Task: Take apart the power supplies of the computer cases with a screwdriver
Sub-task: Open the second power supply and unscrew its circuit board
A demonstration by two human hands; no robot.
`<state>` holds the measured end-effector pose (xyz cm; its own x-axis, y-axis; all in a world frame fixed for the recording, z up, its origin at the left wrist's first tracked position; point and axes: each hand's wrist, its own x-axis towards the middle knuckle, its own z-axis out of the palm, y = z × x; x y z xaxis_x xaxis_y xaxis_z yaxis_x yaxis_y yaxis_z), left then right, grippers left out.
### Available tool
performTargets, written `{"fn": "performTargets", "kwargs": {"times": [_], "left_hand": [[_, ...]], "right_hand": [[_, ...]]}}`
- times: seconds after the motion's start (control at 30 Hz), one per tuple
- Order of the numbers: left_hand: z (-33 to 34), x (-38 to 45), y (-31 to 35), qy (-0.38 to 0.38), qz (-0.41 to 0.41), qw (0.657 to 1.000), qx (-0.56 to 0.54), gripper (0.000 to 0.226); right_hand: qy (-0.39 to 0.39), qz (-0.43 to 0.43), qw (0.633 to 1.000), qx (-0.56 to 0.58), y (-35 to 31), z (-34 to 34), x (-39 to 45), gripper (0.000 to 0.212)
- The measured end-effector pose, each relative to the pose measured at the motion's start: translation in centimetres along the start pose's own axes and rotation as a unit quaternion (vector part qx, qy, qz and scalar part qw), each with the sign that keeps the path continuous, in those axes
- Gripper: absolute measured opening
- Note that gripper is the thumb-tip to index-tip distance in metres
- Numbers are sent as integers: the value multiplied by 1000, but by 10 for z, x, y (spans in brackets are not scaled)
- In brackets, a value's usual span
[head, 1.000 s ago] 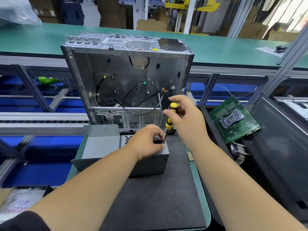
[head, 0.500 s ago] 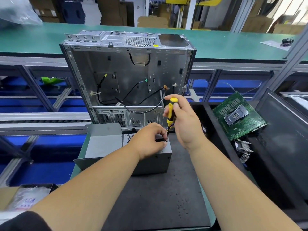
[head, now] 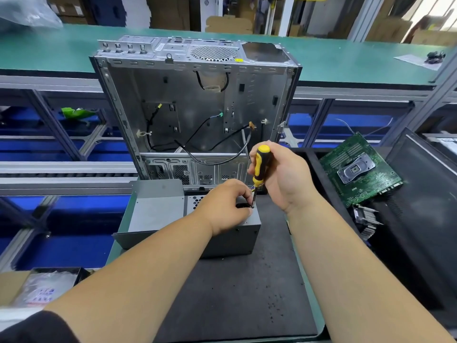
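Note:
A grey power supply box (head: pixel 158 214) lies on the black mat (head: pixel 237 293), in front of an open, gutted computer case (head: pixel 195 105) that stands upright. My left hand (head: pixel 222 209) rests curled on the box's top right corner and pinches the shaft of a yellow-and-black screwdriver (head: pixel 259 167) near its tip. My right hand (head: pixel 284 177) grips the screwdriver's handle, holding it nearly upright. The tip meets the box's top near the right edge; the screw itself is hidden by my fingers.
A green motherboard (head: pixel 358 169) and a finned heatsink (head: pixel 368 221) lie in a black bin to the right. A cardboard box with plastic bags (head: pixel 42 288) sits at the lower left. A green conveyor belt (head: pixel 346 58) runs behind the case. Loose black cables hang inside the case.
My right hand has stayed on the screwdriver handle and shifted its grip slightly, as if turning it. The left hand and power supply have not moved.

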<state>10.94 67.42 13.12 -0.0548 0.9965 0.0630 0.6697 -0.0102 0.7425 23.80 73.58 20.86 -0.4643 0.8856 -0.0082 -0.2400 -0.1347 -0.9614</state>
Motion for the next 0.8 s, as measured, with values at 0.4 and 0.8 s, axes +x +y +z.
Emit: {"fn": "performTargets", "kwargs": {"times": [0.4,0.8], "left_hand": [[-2,-1,-1,1,4,1000,6,19],[-1,0,2,0,-4,1000,-6,15]], "right_hand": [[8,4,997,74,7,2,7,33],[-16,-13,999,45,5,3,10,62]]}}
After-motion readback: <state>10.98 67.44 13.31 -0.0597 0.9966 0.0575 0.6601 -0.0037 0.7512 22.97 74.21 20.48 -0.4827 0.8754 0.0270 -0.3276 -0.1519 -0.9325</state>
